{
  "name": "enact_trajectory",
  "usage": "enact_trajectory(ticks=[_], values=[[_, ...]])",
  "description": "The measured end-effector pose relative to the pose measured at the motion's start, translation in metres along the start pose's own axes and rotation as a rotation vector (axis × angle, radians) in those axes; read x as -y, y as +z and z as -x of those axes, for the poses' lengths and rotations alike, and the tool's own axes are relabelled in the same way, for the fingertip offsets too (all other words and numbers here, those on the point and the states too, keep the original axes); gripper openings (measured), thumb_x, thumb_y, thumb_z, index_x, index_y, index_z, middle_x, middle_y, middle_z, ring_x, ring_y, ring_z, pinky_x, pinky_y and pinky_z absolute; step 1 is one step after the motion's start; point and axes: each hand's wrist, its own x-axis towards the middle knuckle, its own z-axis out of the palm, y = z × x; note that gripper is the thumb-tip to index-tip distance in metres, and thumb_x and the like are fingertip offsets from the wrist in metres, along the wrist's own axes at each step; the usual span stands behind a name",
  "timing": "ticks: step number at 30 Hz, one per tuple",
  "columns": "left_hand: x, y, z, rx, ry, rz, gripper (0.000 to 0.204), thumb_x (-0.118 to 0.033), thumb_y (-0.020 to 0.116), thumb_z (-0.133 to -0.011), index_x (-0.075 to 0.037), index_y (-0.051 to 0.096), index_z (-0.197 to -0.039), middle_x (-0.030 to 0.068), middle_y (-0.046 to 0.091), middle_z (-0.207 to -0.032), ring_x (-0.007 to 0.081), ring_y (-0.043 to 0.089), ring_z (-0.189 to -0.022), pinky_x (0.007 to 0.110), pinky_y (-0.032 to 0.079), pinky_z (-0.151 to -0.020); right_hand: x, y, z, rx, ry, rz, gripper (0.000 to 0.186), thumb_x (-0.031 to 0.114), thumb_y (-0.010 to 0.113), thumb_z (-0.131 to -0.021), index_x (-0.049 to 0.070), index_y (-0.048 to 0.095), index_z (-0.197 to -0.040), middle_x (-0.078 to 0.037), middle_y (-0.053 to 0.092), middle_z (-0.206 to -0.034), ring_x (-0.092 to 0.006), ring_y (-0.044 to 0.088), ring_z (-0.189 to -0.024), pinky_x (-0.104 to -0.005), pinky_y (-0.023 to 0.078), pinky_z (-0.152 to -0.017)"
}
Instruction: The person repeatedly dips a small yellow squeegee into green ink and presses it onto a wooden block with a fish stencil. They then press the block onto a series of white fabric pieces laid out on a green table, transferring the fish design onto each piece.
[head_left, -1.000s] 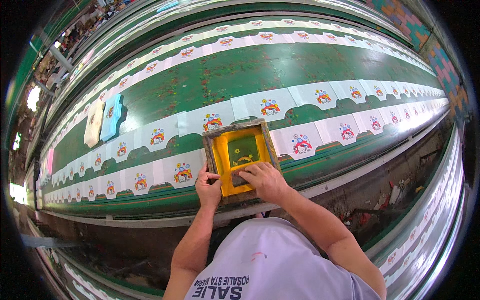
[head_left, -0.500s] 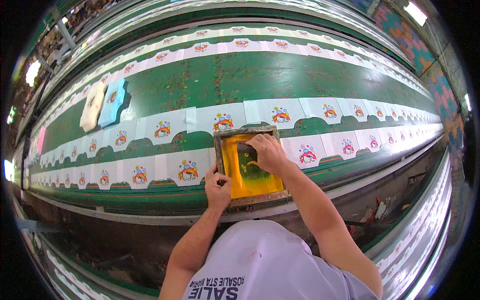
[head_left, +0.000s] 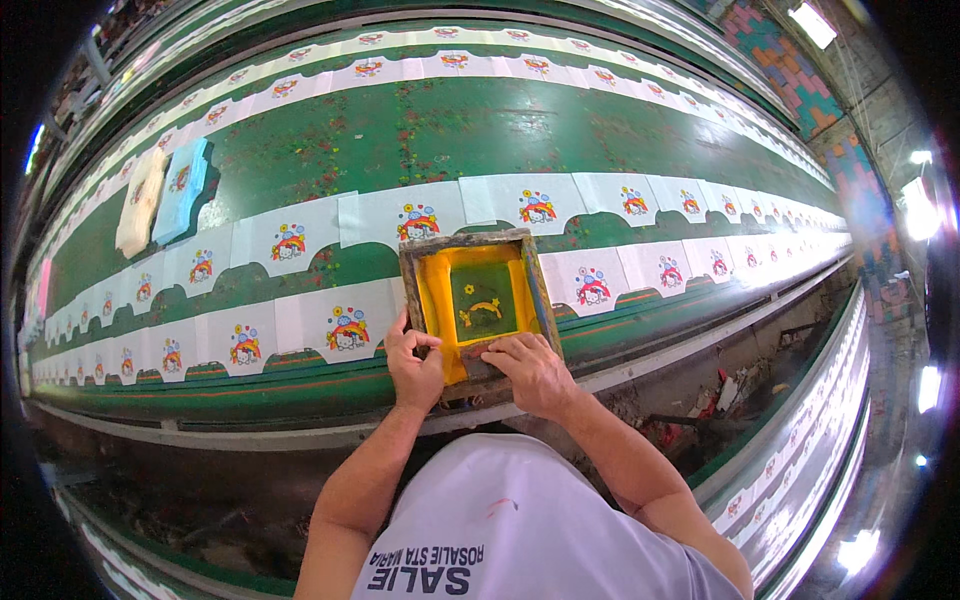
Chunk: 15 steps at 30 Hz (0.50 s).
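A screen printing frame (head_left: 466,240) with worn wooden sides lies on the near row of white fabric pieces. Its yellow mesh (head_left: 436,300) has a see-through window (head_left: 483,300) with a flower and arc design. My left hand (head_left: 414,368) is closed at the frame's near left side, thumb and fingers curled on its edge. Inside the near end, my right hand (head_left: 538,376) grips a dark squeegee (head_left: 482,366), its fingers bent over the top. The squeegee's lower edge and the fabric beneath the frame are mostly hidden.
Printed white fabric pieces (head_left: 347,325) run in rows along the long green table (head_left: 330,130). A cream stack (head_left: 141,202) and a blue stack (head_left: 180,190) of cut fabric lie at the left. Another table with printed pieces (head_left: 770,470) stands at the lower right.
My right hand has drawn the squeegee from the frame's far end to its near end, uncovering the mesh window. My left hand stays at the frame's left side. The whole view has shifted slightly.
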Motion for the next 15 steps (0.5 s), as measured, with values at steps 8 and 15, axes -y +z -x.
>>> enact_trajectory(ticks=[8,15], values=[[-0.007,-0.002,-0.007,0.02,-0.047,-0.04,0.014,0.007,0.076,-0.081,-0.005,0.074,-0.089,0.0347,0.057,-0.168,0.046,0.06,-0.149,0.051,0.045,-0.125,-0.005,-0.009,0.025,-0.121,0.011,-0.166,0.047,0.011,0.088,-0.088,0.008,0.079,-0.134,-0.013,0.074,-0.139,-0.0387,0.067,-0.136,-0.0506,0.053,-0.118],[-0.031,0.005,-0.009,0.014,-0.097,-0.061,0.017,0.009,0.076,-0.083,-0.005,0.074,-0.092,0.0319,0.056,-0.169,0.0412,0.061,-0.15,0.049,0.048,-0.123,-0.051,-0.007,0.069,-0.466,0.444,-0.324,0.04,0.007,0.086,-0.096,0.002,0.078,-0.135,-0.018,0.074,-0.143,-0.0391,0.07,-0.133,-0.0491,0.057,-0.113]])
